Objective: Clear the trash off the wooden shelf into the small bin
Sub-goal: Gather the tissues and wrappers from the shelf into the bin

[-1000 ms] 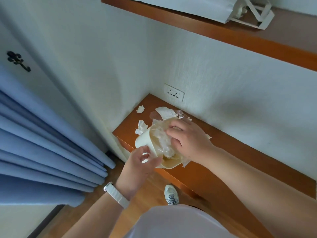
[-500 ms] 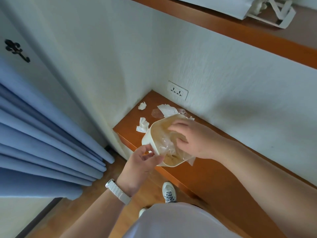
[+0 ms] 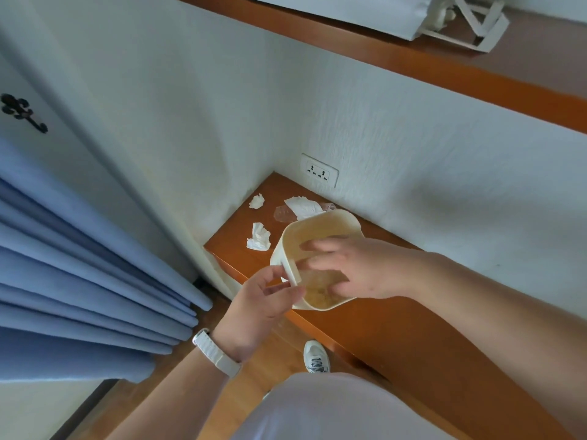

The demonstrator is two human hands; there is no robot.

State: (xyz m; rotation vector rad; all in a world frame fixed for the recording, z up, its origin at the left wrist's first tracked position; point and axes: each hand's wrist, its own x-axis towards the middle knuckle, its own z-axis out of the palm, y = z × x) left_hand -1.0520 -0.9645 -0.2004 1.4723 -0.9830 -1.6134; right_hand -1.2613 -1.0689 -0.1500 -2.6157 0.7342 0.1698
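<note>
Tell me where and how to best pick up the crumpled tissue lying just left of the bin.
Pinch the crumpled tissue at its raised, bunched top, coming from above. It lies loose on the wooden shelf with folds standing up, apart from the bin. The right hand is inside the bin and the left hand holds its tab, so the right hand probably does it.

Counted: one small bin (image 3: 320,223) at frame centre; three white tissue scraps (image 3: 256,201) (image 3: 259,238) (image 3: 301,207) and one clear plastic scrap (image 3: 282,214) on one wooden shelf (image 3: 397,328); two hands (image 3: 257,303) (image 3: 355,268); one wall socket (image 3: 319,174); one shoe (image 3: 316,357), lower centre
</note>
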